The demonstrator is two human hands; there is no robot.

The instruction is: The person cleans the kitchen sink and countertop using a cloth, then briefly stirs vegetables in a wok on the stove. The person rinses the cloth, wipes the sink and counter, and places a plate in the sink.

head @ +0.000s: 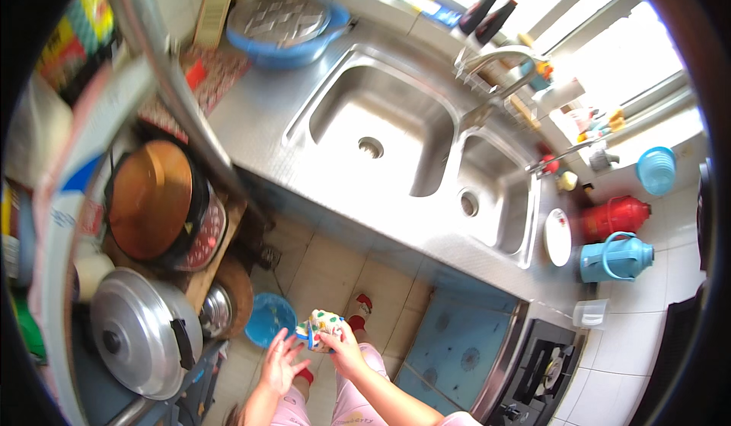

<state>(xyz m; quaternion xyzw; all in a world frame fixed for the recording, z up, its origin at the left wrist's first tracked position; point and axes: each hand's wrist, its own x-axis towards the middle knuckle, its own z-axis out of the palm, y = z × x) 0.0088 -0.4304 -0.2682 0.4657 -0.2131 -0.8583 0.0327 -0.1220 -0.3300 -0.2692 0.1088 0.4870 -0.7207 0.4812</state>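
My right hand (pixel 347 353) grips a bunched cloth item (pixel 322 326), cream with green, red and yellow patches and a blue edge. Whether it is a mitt or a folded cloth I cannot tell. To its left, my left hand (pixel 280 358) is palm up with the fingers spread, holding nothing. Both hands are low in the view, above my legs and the tiled floor. Just beyond my left hand, a blue plastic basin (pixel 269 317) stands on the floor.
Ahead is a steel counter with a large sink bowl (pixel 382 132) and a smaller one (pixel 495 189). A shelf at left bears an aluminium pot (pixel 134 334) and an electric cooker (pixel 151 200). At right are a gas hob (pixel 539 369), a blue thermos (pixel 615 257) and a red thermos (pixel 614 218).
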